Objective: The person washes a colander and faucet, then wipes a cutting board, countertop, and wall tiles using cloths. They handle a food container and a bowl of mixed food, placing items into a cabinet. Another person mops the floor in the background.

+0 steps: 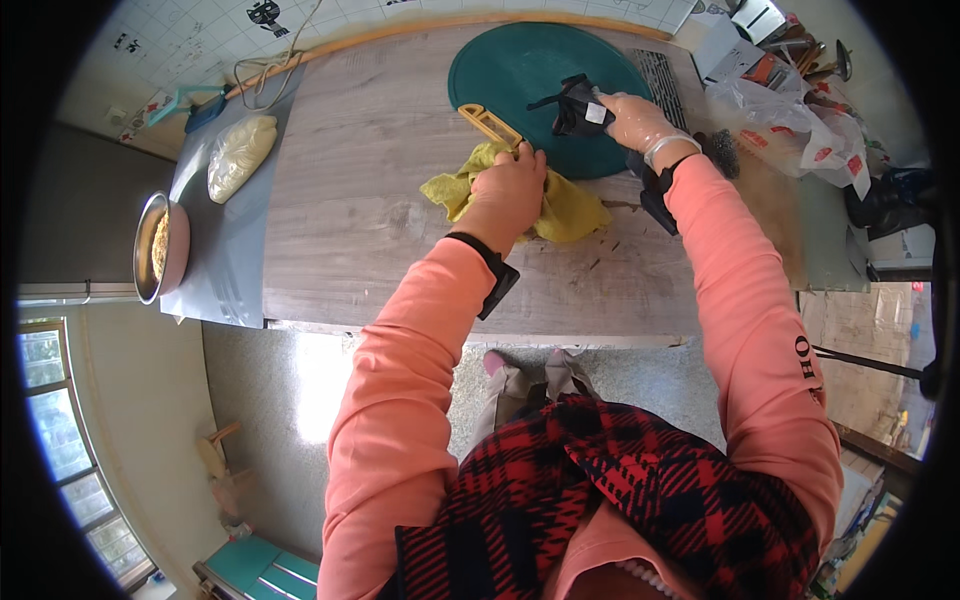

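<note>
My left hand (510, 184) presses into a crumpled yellow cloth (574, 210) on the wood-grain tabletop, fingers curled over its folds. A yellow plastic tool with a slotted frame (480, 120) sticks out just beyond those fingertips; whether they grip it is hidden. Over the round dark green board (517, 67), my right hand (637, 124) holds a small bunched black item (574, 105), which looks like fabric and carries a white tag. A pale translucent band circles the right wrist. Under that forearm lies a dark object (656, 202), partly covered.
On the left stand a metal bowl of yellowish food (161, 247) and a plastic bag of pale contents (241, 157). A white plastic bag (817, 135), a dark mesh scrubber (724, 154) and utensils crowd the right. Dark scraps (596, 264) lie near the cloth. A cord (270, 86) trails at the back left.
</note>
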Demonstrator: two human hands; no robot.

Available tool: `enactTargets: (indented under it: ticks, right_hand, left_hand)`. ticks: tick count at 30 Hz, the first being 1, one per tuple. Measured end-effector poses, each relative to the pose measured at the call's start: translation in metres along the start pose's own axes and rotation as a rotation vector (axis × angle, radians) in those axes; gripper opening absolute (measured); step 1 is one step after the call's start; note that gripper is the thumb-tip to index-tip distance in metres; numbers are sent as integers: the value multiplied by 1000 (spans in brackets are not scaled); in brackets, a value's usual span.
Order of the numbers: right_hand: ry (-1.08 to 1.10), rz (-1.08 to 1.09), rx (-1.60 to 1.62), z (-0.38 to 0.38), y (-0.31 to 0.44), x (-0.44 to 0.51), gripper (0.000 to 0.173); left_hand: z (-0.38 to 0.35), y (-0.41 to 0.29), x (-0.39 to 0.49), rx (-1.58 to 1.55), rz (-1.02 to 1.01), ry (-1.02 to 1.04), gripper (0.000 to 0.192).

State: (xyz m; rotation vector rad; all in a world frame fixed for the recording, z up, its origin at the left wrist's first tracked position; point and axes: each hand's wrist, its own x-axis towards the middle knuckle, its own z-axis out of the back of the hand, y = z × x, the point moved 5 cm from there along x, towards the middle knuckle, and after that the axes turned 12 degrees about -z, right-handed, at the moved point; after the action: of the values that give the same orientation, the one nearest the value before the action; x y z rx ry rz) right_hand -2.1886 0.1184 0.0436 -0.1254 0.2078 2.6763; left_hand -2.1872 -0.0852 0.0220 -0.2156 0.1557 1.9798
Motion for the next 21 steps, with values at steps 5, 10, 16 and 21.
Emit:
enactTargets:
  ticks: [5,10,16,21]
  right_hand:
    - [287,262,27,7,-3,-37,41]
    - [606,312,136,17,-37,-126,33]
    - [7,-41,373,68,-86,-127,40]
    - [-8,-269,-160,9,-49,-101,37]
  left_hand:
    - [-6,-3,8,-46,106,11,60]
    - [-2,-2,11,-69,122,44,58]
    - [28,17,-14,-228,187,-221,51]
    - [58,50,-117,-487,79,-889,40]
